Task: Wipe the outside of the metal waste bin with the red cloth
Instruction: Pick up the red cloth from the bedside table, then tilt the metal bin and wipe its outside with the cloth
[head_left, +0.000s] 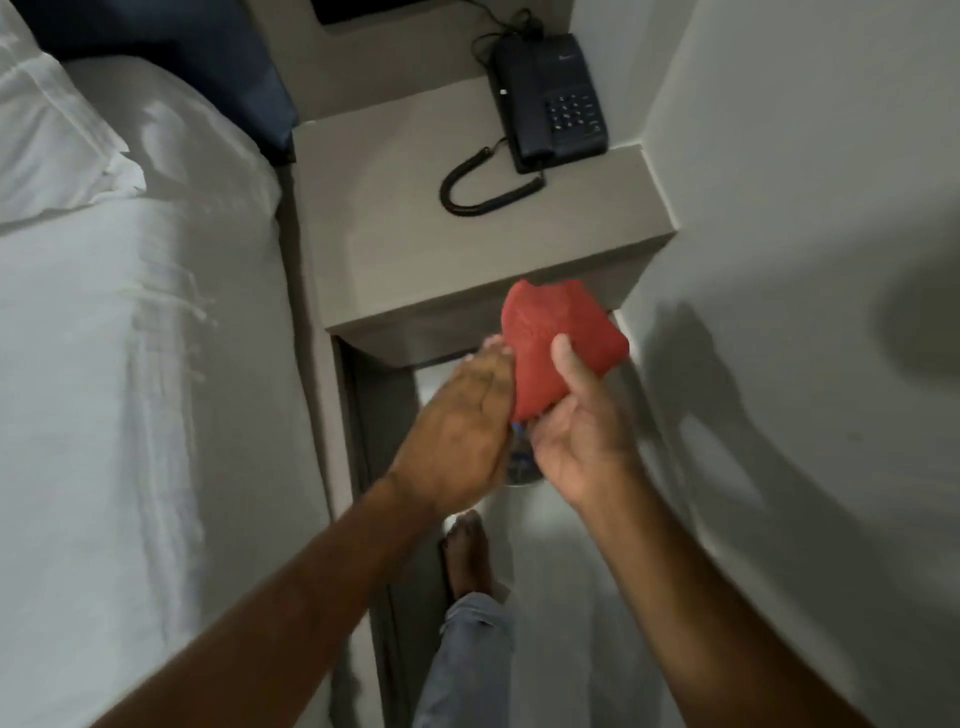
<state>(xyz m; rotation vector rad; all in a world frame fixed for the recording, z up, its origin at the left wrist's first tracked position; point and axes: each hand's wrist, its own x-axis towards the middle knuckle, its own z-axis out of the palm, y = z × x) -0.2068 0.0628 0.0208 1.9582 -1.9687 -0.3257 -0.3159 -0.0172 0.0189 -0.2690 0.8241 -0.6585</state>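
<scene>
Hands are two in the view, both bare, and they meet in the middle, in front of the bedside shelf (467, 249). One red cloth (558, 348) is folded between them. The right hand (582, 431) grasps the cloth, with the thumb pressed on its front face and the other fingers hidden behind it. The left hand (457, 431) lies flat, palm turned to the cloth, and its fingertips touch the left edge of the cloth; the fingers are straight, not closed around anything.

The metal waste bin (519, 470) stands on the floor under the hands. Only a small part of its rim and inside shows between the two wrists, so its outside cannot be seen. The cloth is above the bin and does not touch it.

One black telephone (550, 98) with one coiled cord rests on the shelf, at its far right corner. One bed (130, 364) with white sheets is on the left. One bare foot (467, 551) stands on the floor below the bin.
</scene>
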